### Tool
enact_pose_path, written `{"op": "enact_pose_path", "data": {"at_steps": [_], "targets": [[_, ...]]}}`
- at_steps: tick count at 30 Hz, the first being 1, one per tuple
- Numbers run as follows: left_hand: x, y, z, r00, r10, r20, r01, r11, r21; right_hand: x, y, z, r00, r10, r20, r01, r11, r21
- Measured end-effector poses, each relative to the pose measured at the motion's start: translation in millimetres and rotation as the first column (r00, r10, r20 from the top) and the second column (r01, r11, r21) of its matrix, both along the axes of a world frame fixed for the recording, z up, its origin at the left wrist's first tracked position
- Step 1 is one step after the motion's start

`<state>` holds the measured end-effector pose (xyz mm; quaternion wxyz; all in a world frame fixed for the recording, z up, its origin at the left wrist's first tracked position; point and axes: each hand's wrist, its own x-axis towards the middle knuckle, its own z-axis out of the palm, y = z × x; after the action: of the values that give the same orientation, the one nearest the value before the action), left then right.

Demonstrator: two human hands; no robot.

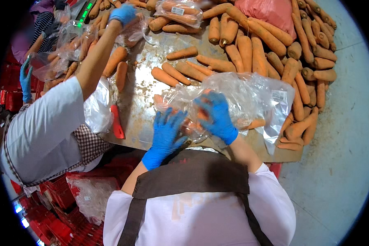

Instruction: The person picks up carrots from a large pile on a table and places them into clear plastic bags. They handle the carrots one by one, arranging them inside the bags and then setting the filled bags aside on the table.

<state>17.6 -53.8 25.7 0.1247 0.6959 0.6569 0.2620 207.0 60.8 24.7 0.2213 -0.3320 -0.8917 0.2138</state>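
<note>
Both my hands wear blue gloves, at a clear plastic bag with carrots in it (192, 126) near the table's front edge. My left hand (167, 133) lies against the bag's left side with its fingers apart. My right hand (216, 115) is bent over the bag's right part, slightly blurred; its grip is partly hidden. Right of it spreads a heap of empty-looking clear bags (249, 92) with a printed label, and a carrot (254, 124) lies by their lower edge. Several loose carrots (189, 70) lie just beyond the bag on the metal table (141, 123).
A large carrot pile (295, 61) covers the table's right and far side, beside a pink bag (264, 12). Filled carrot bags (180, 12) lie at the far edge. A co-worker's arm (95, 58) reaches across at left, near a red-handled knife (117, 123). Red crates (58, 193) stand below left.
</note>
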Motion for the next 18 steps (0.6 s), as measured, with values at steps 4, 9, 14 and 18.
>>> {"op": "enact_pose_path", "data": {"at_steps": [4, 9, 14, 18], "targets": [[3, -8, -34, 0.992, -0.088, -0.088, 0.084, 0.996, -0.043, 15, -36, -20, 0.968, 0.217, 0.124, -0.21, 0.976, -0.064], [-13, -19, -45, 0.981, -0.142, -0.132, 0.142, 0.99, -0.012, 26, -45, -48, 0.986, 0.162, 0.048, -0.162, 0.987, -0.014], [-37, -35, -62, 0.987, -0.079, 0.138, 0.085, 0.995, -0.042, 29, -38, -24, 0.978, 0.205, 0.048, -0.206, 0.979, 0.013], [-10, -7, -20, 0.963, -0.179, 0.199, 0.154, 0.979, 0.134, 10, -27, -23, 0.965, 0.245, -0.094, -0.243, 0.97, 0.028]]}}
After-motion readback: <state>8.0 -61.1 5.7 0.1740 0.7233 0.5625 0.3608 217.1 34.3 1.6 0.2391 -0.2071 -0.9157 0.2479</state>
